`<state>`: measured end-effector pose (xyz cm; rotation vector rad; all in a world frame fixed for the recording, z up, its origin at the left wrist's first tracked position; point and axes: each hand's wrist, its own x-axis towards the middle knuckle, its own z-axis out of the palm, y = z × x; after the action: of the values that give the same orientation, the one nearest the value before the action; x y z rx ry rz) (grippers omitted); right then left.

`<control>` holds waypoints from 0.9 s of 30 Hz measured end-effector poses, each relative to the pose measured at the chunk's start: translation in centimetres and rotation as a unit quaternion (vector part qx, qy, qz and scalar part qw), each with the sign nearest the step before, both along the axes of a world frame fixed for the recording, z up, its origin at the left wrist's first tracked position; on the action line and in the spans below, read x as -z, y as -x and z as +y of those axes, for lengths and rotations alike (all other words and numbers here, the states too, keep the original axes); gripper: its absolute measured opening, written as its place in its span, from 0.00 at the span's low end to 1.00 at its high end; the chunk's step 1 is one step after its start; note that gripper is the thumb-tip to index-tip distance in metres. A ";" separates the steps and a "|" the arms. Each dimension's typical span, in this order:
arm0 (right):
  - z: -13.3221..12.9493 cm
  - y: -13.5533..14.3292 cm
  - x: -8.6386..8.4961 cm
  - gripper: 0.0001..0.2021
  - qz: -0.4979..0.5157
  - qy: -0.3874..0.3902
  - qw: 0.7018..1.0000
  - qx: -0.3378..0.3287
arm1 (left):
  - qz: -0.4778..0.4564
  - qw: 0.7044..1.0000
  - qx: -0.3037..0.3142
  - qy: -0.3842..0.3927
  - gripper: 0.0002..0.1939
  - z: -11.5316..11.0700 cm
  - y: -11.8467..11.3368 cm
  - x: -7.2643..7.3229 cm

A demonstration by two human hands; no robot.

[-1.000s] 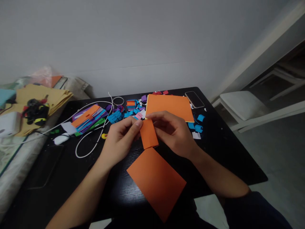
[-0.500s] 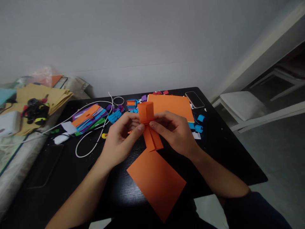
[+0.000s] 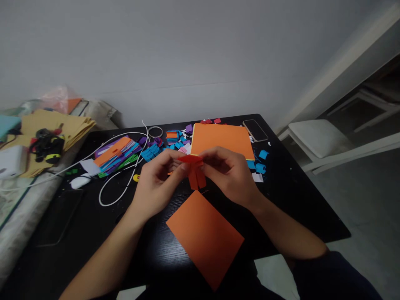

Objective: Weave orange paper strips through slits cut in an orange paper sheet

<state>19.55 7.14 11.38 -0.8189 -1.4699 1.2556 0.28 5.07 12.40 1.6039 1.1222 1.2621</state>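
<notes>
A folded piece of orange paper [image 3: 196, 178] is held above the table between both hands. My left hand [image 3: 161, 177] pinches its left side, thumb in front and fingers behind. On the other side, my right hand [image 3: 229, 173] grips it the same way. The paper's upper part is tipped so that it shows nearly edge-on, while the lower flaps hang down with a gap between them. Below the hands, a flat orange sheet [image 3: 206, 239] lies on the black table. The fingertips behind the paper are partly hidden.
Behind the hands lies a stack of orange sheets [image 3: 223, 139] among small blue, purple and red paper pieces. A phone [image 3: 255, 130] rests at the back right. On the left are a looped white cable [image 3: 108, 204], a bundle of folded coloured papers [image 3: 117, 154] and brown envelopes [image 3: 75, 125].
The upper part of the folded orange paper stood upright and now tips over, nearly edge-on. Its lower flaps have drawn upward. Both hands stay almost in place.
</notes>
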 end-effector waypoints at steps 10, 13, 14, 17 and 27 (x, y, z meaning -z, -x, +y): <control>0.0 0.1 -0.3 0.07 -0.007 0.010 1.000 0.002 | -0.019 1.000 -0.013 -0.002 0.05 0.1 -0.1 0.5; 0.0 0.1 -0.2 0.06 -0.006 -0.002 1.000 0.009 | -0.050 0.998 -0.022 -0.007 0.07 0.1 -0.3 0.6; 0.0 0.1 -0.1 0.06 -0.006 -0.007 1.000 0.011 | -0.060 0.998 -0.022 -0.010 0.09 0.1 -0.3 0.6; 0.1 0.1 0.1 0.07 0.003 -0.017 1.000 0.017 | -0.078 0.997 -0.017 -0.024 0.12 0.1 -0.3 0.6; 0.1 0.1 -0.2 0.06 0.001 -0.022 0.999 0.025 | -0.018 0.998 -0.029 -0.055 0.07 0.2 -0.1 0.3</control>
<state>19.43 7.23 11.59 -0.8214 -1.4613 1.1824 0.41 5.26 12.10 1.6332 1.1008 1.4068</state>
